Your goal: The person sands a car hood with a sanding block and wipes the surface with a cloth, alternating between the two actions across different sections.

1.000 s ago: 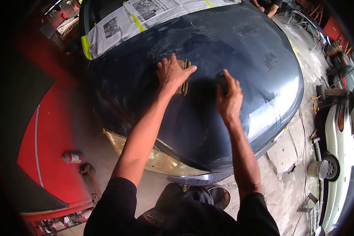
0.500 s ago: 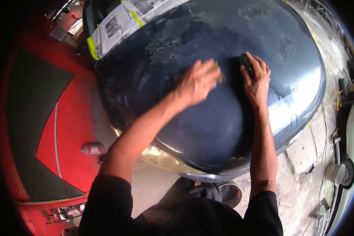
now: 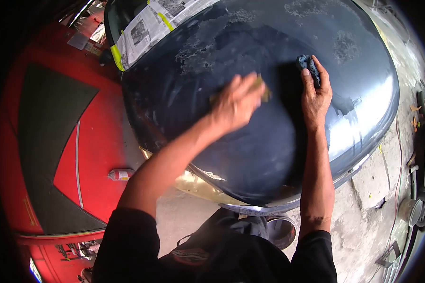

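A dark car hood (image 3: 250,151) with rough, patchy areas near its far end fills the middle of the view. My left hand (image 3: 241,99), blurred by motion, presses a yellowish-brown pad (image 3: 265,90) flat against the hood; most of the pad is hidden beneath the palm and fingers. To its right, my right hand (image 3: 316,89) grips a crumpled dark blue cloth (image 3: 309,69) between thumb and fingers, over the hood's right half.
Newspaper (image 3: 139,35) with yellow tape covers the hood's upper left edge. At the left stands a red car (image 3: 63,184) with a dark panel and a bottle (image 3: 121,175). Buckets (image 3: 281,232) stand near my body and at the far right.
My right hand has shifted slightly right and turned, showing more of the cloth. The left hand stays in nearly the same place, still blurred. The whole view has shifted a little.
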